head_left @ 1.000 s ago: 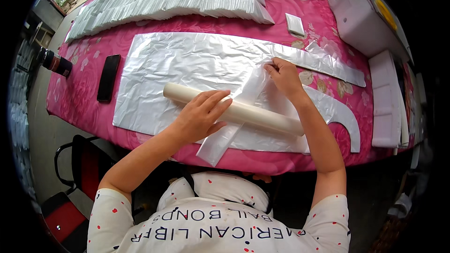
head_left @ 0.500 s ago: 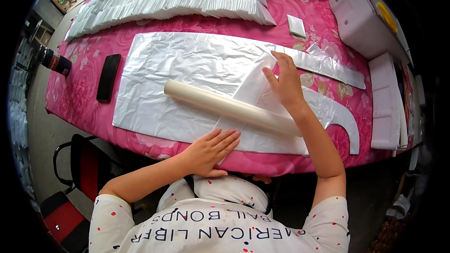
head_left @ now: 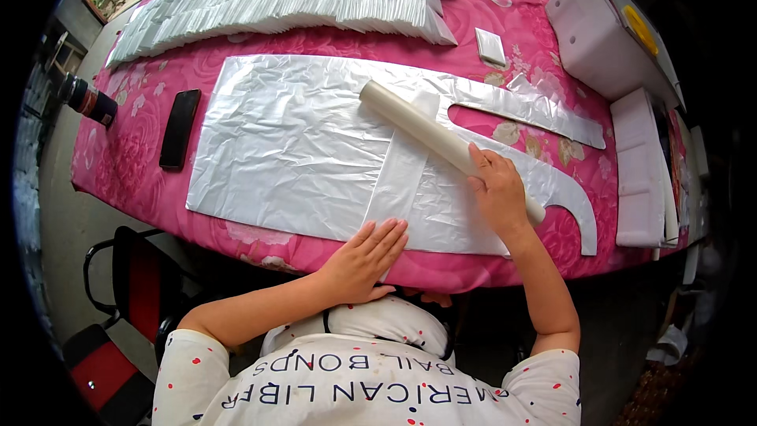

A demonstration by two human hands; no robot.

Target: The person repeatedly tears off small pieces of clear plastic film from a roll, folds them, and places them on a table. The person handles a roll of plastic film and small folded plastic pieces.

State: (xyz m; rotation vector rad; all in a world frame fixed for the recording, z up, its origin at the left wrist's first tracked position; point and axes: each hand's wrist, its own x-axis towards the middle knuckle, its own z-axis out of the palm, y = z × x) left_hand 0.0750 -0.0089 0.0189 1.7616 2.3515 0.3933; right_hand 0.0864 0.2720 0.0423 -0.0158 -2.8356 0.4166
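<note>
A large crinkled sheet of silvery-white plastic film lies flat on the table, its right end cut into two curved strips. Across it runs a smooth paler band. My left hand rests flat at the near end of this band, fingers stretched out and holding nothing. A long cream-coloured tube lies slantwise over the film, to the right of the band's near part. With fingers curled over the tube's nearer half, my right hand grips it; the underside of that grip is hidden.
A pink flowered cloth covers the table. Rows of folded white packets line the far side; one packet lies apart. A black phone and dark jar are left, white foam boxes right. Chairs stand lower left.
My right hand has come down from the band's far end onto the tube. The tube has shifted right and turned more steeply, uncovering the band. My left hand has stayed nearly still.
</note>
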